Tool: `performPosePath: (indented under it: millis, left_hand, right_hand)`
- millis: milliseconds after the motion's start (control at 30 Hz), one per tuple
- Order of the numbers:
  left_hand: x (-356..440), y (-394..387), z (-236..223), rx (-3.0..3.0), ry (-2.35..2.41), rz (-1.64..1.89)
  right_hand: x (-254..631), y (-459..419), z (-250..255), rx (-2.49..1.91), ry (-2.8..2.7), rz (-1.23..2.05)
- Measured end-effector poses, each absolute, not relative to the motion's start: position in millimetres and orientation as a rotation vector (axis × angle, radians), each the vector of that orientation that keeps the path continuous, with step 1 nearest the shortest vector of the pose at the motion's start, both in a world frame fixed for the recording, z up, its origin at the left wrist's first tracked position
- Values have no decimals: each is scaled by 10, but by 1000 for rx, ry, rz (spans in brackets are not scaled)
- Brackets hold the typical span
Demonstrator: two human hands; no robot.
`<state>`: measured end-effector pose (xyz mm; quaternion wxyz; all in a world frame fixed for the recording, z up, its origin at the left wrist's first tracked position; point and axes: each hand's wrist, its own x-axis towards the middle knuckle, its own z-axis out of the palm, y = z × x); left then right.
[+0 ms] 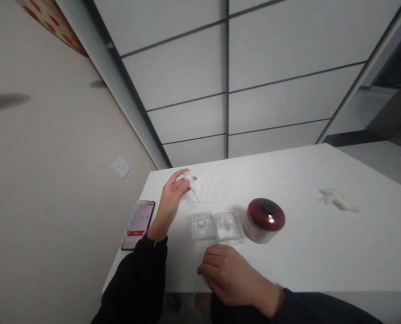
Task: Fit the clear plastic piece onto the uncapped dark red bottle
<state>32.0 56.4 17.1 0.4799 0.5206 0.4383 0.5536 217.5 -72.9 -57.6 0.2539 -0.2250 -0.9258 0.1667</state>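
My left hand [173, 194] is at the far left of the white table [308, 252], its fingertips pinching a small white piece of soft material [189, 182]. Just right of it lies a flat, thin white sheet [209, 189]. My right hand [226, 274] rests near the table's front, fingers curled together, just below a transparent plastic two-compartment case [217, 227]. Each compartment holds something white. Nothing shows in my right hand, though its palm is hidden.
A dark red jar with a black top [264, 220] stands right of the case. A lit smartphone [139, 225] lies at the left edge beside a wall. Crumpled white tissue [338, 200] lies at the far right.
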Motion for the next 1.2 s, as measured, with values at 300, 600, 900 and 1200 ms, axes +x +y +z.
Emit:
performPosePath:
  millis: [300, 600, 900, 1200]
  left_hand:
    - [314, 1300, -433, 1225, 1126, 1194]
    - [309, 1364, -691, 1516, 1265, 1135]
    - [350, 1269, -571, 1794, 1446, 1162]
    - [488, 625, 183, 2041, 543, 612]
  right_hand:
    - [2183, -726, -576, -644, -2576, 507]
    - [2182, -733, -539, -642, -2572, 495]
    - [2191, -752, -550, -610, -2481, 367]
    - [2244, -797, -527, -502, -2072, 176]
